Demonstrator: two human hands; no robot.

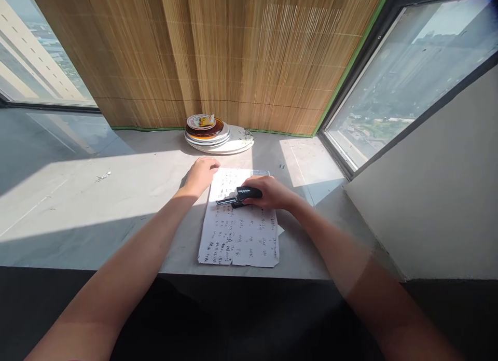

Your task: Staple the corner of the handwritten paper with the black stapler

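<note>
Stapler (249, 193), black with a narrow metallic end, lies in the right hand (270, 191), directly at its fingers and over the upper middle of a sheet of paper (249, 241). The right hand is closed around the thicker end, thumb side towards the person, while the metallic end sticks out to the left, past the fingertips. Whether the stapler touches the paper cannot be told.

The paper is white, covered in handwriting, with a ragged near edge, and a pale corner shows from under its right side. At its far left corner is the left hand (200, 175), palm down with fingers bent; whether it grips the paper's edge cannot be made out. The left hand is apart from the stapler.

All this is on a grey ledge (128, 179) striped with sunlight. Beyond the paper sits a stack of plates (208, 138), with a small yellow packet (207, 121) on top. Small white bits (281, 166) lie right of the paper's far end. A bamboo blind (233, 55) hangs behind the plates, between two windows.
</note>
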